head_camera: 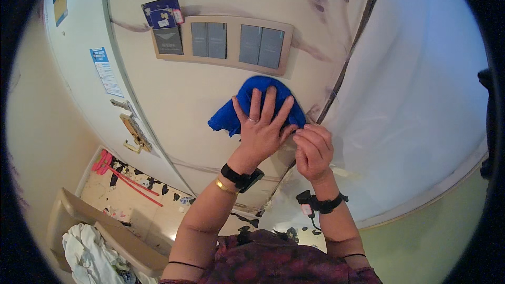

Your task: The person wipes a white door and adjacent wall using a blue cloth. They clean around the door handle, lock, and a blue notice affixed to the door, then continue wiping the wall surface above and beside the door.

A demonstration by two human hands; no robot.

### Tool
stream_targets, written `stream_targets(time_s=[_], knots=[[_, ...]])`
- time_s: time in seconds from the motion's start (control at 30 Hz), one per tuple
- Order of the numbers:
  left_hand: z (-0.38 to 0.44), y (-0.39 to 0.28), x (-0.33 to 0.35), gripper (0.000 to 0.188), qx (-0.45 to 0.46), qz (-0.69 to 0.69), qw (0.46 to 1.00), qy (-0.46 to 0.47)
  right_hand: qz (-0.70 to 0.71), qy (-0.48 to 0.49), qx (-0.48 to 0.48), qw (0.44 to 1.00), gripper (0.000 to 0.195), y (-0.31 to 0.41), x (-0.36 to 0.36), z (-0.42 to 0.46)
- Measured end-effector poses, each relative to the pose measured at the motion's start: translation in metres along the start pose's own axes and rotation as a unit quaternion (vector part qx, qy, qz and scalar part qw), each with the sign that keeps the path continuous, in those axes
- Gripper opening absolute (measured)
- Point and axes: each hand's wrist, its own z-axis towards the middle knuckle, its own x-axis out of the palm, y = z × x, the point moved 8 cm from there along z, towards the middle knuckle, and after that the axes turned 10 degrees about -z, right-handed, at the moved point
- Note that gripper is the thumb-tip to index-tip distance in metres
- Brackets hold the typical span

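Observation:
My left hand, palm down with fingers spread, presses a blue cloth flat on a pale wall panel. A ring is on one finger. Close beside it on the right, my right hand has its fingers curled, with the fingertips at the cloth's lower right edge; they seem to pinch it. Above the cloth is a beige frame with grey wall switches. Dark blue cards are tucked in at its left end, over a grey card holder. Dark smudges mark the panel around the frame.
A white door with a brass handle stands at left. Below it, red-handled tongs or sticks and black scraps lie on the floor. A beige plastic chair holds white fabric. Translucent sheeting hangs at right.

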Motion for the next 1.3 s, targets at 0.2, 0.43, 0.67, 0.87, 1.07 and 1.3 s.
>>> stream_targets(time_s=[0.2, 0.43, 0.67, 0.87, 1.07, 1.3], knots=[[-0.027, 0.016, -0.005, 0.061, 0.029, 0.005, 0.999, 0.018, -0.020, 0.010, 0.018, 1.000, 0.026, 0.011, -0.001, 0.010], [-0.006, 0.021, -0.030, 0.055, 0.107, 0.012, 0.994, 0.000, -0.052, 0.007, 0.006, 0.999, 0.027, 0.028, 0.008, 0.029], [0.001, 0.101, -0.078, 0.062, 0.011, 0.044, 0.998, -0.049, -0.172, 0.040, 0.021, 0.984, 0.027, 0.031, 0.043, 0.042], [-0.007, 0.175, -0.114, 0.061, -0.071, 0.045, 0.991, -0.104, -0.269, 0.025, -0.033, 0.962, 0.023, 0.034, 0.060, 0.031], [-0.032, 0.251, -0.142, 0.070, -0.170, 0.039, 0.971, -0.162, -0.293, 0.031, -0.060, 0.954, 0.026, 0.038, 0.068, 0.031], [-0.055, 0.277, -0.145, 0.069, -0.233, 0.034, 0.953, -0.190, -0.305, 0.046, -0.054, 0.950, 0.024, 0.037, 0.067, 0.029]])
